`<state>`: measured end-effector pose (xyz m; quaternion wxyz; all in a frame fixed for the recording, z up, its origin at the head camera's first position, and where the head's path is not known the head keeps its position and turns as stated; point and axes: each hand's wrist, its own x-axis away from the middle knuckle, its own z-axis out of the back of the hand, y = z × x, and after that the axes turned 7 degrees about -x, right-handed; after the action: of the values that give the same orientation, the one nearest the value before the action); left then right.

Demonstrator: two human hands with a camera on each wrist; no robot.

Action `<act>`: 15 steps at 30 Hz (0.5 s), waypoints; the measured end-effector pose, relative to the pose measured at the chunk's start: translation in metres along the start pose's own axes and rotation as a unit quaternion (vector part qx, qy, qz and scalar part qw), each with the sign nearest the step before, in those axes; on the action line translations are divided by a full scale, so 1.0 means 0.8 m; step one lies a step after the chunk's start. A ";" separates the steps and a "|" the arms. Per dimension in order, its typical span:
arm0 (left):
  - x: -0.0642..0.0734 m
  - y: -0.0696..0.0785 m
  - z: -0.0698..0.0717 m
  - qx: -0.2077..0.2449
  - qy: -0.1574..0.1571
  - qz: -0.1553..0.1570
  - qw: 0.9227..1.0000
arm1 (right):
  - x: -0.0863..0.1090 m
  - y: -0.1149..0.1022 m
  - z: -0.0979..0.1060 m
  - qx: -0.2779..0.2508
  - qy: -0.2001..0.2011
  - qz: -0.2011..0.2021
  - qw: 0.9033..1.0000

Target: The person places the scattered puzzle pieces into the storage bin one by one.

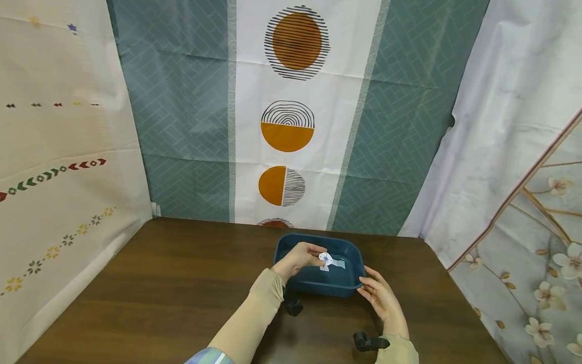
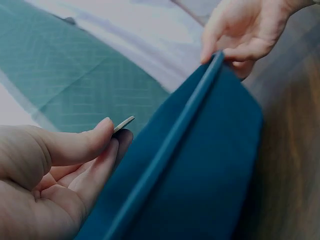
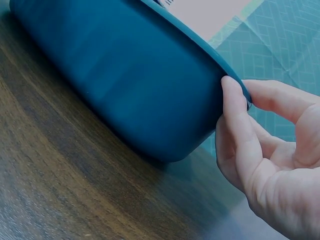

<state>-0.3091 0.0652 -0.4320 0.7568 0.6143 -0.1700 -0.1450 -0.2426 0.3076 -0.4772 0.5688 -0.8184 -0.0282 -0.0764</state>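
Note:
A dark blue plastic basin (image 1: 318,289) stands toward the back of the table. Over it, my left hand (image 1: 301,259) pinches a small white disc (image 1: 325,258) printed with a blue star shape. Seen edge-on in the left wrist view, the same thin disc (image 2: 124,123) sits between thumb and fingertips. My right hand (image 1: 382,299) grips the basin's rim at its right front corner; in the right wrist view the fingers (image 3: 235,107) and thumb close on that rim. Small pale pieces (image 1: 339,263) lie on the basin floor, partly hidden by the left hand and disc.
The brown wooden table (image 1: 182,283) spreads around the basin. A green and white patterned curtain (image 1: 186,111) hangs behind it, with pale printed cloths (image 1: 59,167) at the left and right sides. Each wrist wears a black mount (image 1: 293,306).

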 end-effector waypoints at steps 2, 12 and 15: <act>-0.006 -0.002 -0.010 0.009 -0.001 0.006 1.000 | 0.000 0.000 0.000 0.003 -0.001 0.003 1.000; -0.023 -0.003 -0.045 -0.062 0.008 0.037 0.997 | 0.000 -0.001 0.000 0.009 -0.007 0.003 1.000; -0.023 -0.004 -0.051 -0.106 0.002 0.046 0.993 | 0.000 0.000 0.000 0.010 -0.006 0.002 1.000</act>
<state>-0.3077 0.1079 -0.4441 0.8237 0.5225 -0.1807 -0.1259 -0.2426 0.3077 -0.4771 0.5771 -0.8131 -0.0308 -0.0703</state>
